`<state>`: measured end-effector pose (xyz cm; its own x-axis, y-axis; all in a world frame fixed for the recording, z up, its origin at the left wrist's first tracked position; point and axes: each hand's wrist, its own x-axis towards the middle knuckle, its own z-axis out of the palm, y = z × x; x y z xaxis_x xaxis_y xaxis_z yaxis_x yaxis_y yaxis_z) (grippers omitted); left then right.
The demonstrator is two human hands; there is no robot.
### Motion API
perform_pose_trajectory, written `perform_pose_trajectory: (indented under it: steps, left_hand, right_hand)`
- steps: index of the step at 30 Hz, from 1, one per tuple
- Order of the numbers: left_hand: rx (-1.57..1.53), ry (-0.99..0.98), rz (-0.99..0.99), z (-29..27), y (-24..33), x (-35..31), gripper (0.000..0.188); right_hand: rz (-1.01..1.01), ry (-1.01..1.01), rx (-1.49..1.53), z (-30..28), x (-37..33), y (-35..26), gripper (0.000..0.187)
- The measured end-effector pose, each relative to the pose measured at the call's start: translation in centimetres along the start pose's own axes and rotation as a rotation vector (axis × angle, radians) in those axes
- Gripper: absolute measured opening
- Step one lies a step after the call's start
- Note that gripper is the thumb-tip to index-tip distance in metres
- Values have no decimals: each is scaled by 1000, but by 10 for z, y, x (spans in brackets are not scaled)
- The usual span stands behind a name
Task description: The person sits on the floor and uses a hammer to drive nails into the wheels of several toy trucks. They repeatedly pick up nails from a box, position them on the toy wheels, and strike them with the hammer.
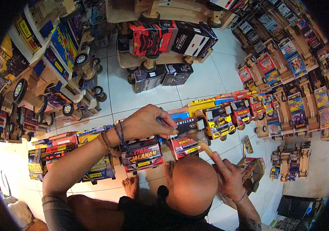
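Note:
My left hand [149,123] reaches over a row of painted wooden toy trucks. Its thumb and fingers are pinched together at the upper front of a red and black toy truck [185,144]; whatever they hold is too small to make out. In my right hand [230,175] is a hammer [206,147] with a wooden handle. Its blurred head is close to that truck's front, just right of my left fingertips; whether it touches cannot be told. A red and black toy truck [141,154] stands under my left wrist, and a yellow and black one [218,121] to the right.
More toy trucks [56,154] continue the row leftward. Large wheeled toy trucks [62,54] are stacked at the left, and black and red ones [154,38] at the back. Many toy trucks [297,107] crowd the right side. My bare knee [194,184] rises between my arms above the tiled floor [201,82].

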<state>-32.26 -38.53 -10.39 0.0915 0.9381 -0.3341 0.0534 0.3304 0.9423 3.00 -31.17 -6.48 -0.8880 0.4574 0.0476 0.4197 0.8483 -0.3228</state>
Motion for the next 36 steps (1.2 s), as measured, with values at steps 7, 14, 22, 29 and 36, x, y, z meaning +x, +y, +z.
perform_pose_trajectory:
  steps: [7,14,22,29,36]
  left_hand:
    - [-24,-6,35,0,-1,0,29]
    - [-13,1,20,0,2,-3,29]
    - [51,4,-61,2,15,-3,27]
    - [1,187,-29,6,28,-5,20]
    - [341,247,60,-13,26,-2,15]
  right_hand:
    - [65,29,74,-6,12,-8,74]
    - [287,30,175,-6,-7,-3,66]
    - [814,566,358,132,-122,63,29]
    - [1153,261,289,265,-227,73,38]
    - [1117,148,219,259,-222,67,36]
